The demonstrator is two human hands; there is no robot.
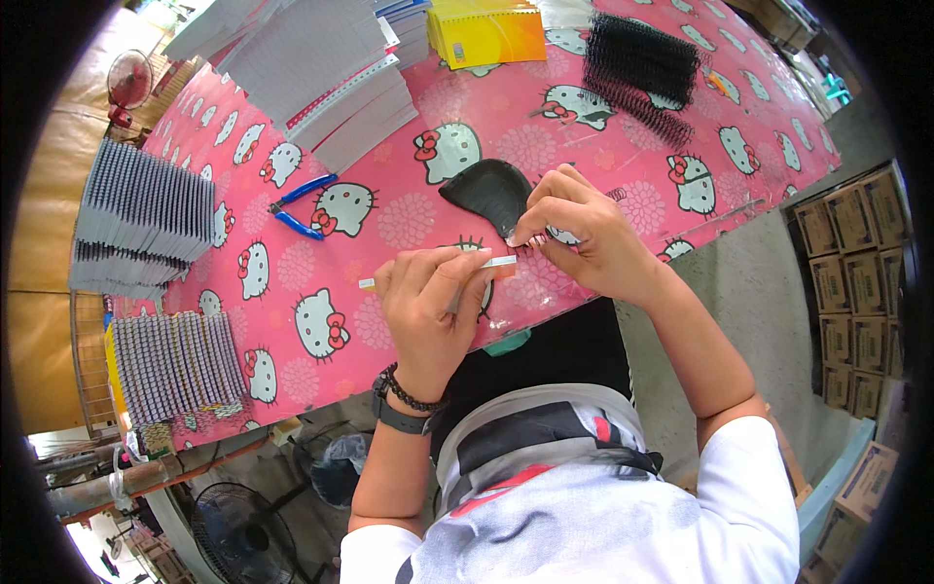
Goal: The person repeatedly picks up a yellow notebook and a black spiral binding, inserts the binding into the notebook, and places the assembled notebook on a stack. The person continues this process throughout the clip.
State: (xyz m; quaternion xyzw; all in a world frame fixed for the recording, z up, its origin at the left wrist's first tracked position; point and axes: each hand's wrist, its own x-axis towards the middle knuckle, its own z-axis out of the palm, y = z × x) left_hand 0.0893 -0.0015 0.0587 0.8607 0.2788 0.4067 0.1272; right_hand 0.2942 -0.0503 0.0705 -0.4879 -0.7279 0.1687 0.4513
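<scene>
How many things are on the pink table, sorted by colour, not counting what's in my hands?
Blue: 1, the pliers
Yellow: 1, the notebook stack
Black: 2, the curved piece and the binding coils
Total: 4, leaving out the white and grey notebook stacks, too many to count.

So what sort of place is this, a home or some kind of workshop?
Likely a small notebook-binding workshop: stacks of spiral notebooks line the pink table, black binding coils are heaped at its far side, and cardboard boxes stand piled at the right.
</scene>
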